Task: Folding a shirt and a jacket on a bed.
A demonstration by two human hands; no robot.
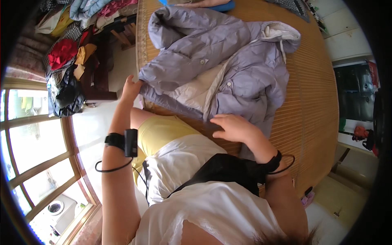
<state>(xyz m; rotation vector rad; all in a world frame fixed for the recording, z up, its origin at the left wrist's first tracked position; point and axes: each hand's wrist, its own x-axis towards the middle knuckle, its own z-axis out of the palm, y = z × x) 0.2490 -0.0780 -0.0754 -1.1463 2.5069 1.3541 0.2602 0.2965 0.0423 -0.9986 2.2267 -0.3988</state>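
Note:
A lavender quilted, hooded jacket [200, 45] with a pale lining lies spread and rumpled on a bamboo-slatted mat [312, 98]. Its hood [281, 32] is at the far right, and its front hangs partly open, showing a round button. At the jacket's left edge my left hand [131, 87] pinches the fabric, some fingertips hidden against the cloth. Close to the near hem is my right hand [234, 127], palm down, fingers apart and holding nothing. Whether its fingertips touch the cloth I cannot tell.
At the far edge a bare limb of another person [208, 3] rests by something blue. Piled clothes with a red cloth [62, 54] and a black plastic bag [68, 98] are on the left, above a window [38, 136]. Cables hang from bands on my arms.

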